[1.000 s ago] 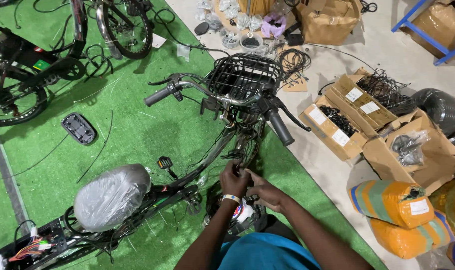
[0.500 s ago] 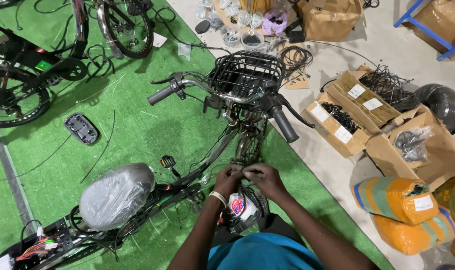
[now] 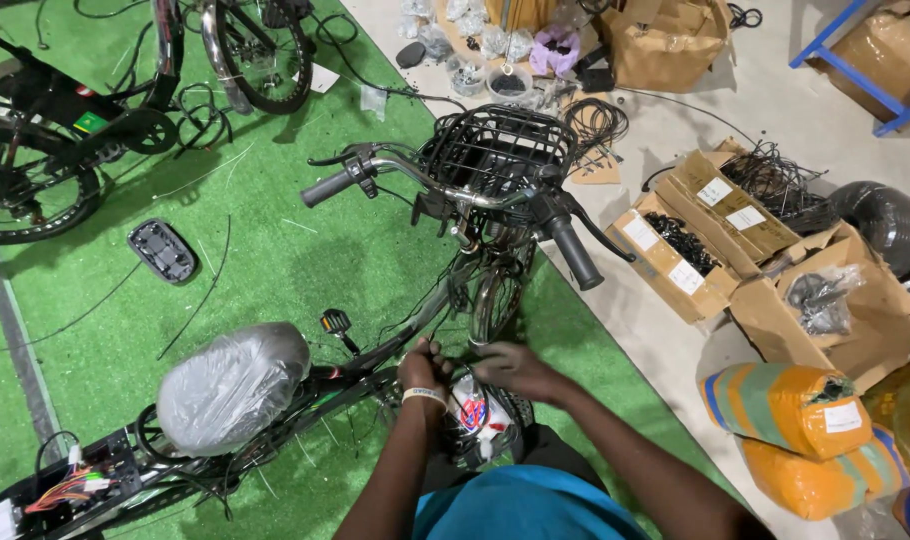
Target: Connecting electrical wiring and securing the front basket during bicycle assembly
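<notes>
The left hand (image 3: 425, 368) is curled tight around a bunch of thin black cables (image 3: 437, 348) where they run along the bike frame (image 3: 395, 350), pinching them against the tube so they stay gathered. The right hand (image 3: 510, 368) sits just beside it, fingers bent in toward the same bunch, but whether it actually grips anything cannot be told. Both wrists come in low and close together, which suits fine work at one spot on the frame.

Right under the hands a clear bag (image 3: 475, 415) with red, white and blue bits rests near the person's lap, within easy reach. To the left of the left hand the saddle (image 3: 233, 385) is wrapped in plastic, probably to keep it clean. Ahead of the hands rise the handlebar (image 3: 445, 190) and the wire basket (image 3: 500, 150). Well off to the right, open cardboard boxes (image 3: 720, 225) of black cables stand on the floor beside the green mat (image 3: 265, 260).
</notes>
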